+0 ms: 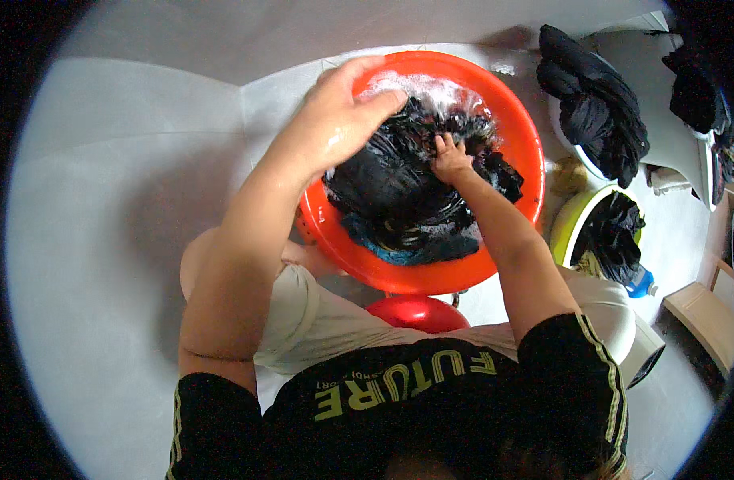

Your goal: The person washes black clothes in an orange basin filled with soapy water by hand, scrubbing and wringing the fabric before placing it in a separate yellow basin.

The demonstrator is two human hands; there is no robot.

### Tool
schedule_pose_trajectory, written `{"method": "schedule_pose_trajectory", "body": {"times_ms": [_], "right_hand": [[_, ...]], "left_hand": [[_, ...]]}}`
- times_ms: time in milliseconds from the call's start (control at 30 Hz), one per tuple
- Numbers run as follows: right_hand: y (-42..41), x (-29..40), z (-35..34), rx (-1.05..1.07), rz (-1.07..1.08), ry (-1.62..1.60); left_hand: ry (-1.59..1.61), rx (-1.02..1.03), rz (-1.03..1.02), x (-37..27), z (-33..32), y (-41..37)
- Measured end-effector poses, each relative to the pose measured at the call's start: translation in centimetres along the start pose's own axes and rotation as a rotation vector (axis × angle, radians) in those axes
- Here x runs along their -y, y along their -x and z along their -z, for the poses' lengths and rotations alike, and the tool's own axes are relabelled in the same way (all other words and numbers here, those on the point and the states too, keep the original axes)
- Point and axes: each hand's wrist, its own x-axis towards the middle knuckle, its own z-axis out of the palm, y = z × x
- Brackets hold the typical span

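Note:
An orange-red plastic basin (526,150) holds a heap of wet black clothes (397,174), with a dark blue piece (403,249) along the near side. White suds (430,87) lie in the water at the far side. My left hand (346,111) is over the basin's far left rim, thumb apart from the fingers, with nothing visible in it. It looks wet; whether its fingers touch the rim I cannot tell. My right hand (452,159) rests on the black clothes, palm down, fingers spread and fingertips partly hidden among the wet folds.
At right, twisted black clothing (601,114) is piled over a white-rimmed container. Nearer stands a yellow-green tub (562,231) with more black cloth, beside a blue bottle (641,282). A red rounded object (418,313) sits between my knees. A grey wall (163,36) runs behind the basin.

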Motion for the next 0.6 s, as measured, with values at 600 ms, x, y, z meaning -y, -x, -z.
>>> {"method": "schedule_pose_trajectory", "body": {"times_ms": [600], "right_hand": [[12.3,-2.9,15.1,-0.079,0.338,-2.358]], "left_hand": [[0.518,0.111,0.460,2.3,-3.2,-2.6]]}}
